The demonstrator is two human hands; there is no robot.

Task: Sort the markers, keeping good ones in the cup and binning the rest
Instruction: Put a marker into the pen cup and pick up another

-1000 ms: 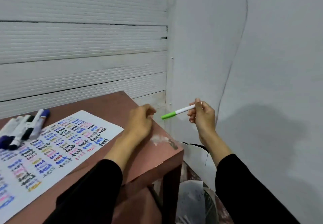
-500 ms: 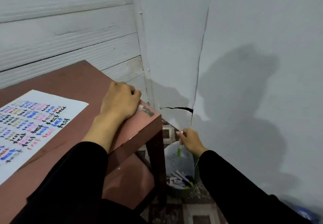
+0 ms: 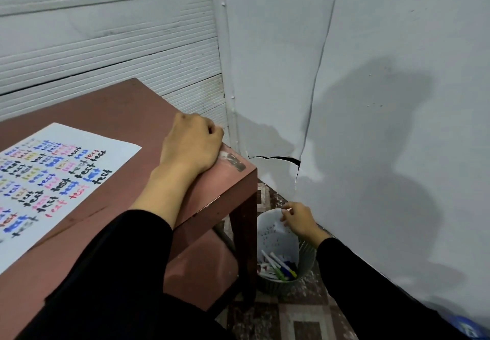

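Note:
My right hand hovers over the grey bin on the floor beside the table, fingers relaxed and holding nothing. Several discarded markers lie at the bottom of the bin, among them one with a green cap. My left hand rests on the table's right corner with its fingers curled under, and nothing shows in it. The cup and the other markers are out of view.
The reddish-brown table carries a white sheet covered in coloured "test" scribbles. A lower shelf sits under the tabletop. White walls close in behind and to the right, and the bin stands in the narrow gap on a patterned floor.
My right hand carried the green-capped marker down from table height to the bin and let it go. The marker now lies in the bin. My left hand stayed on the table corner.

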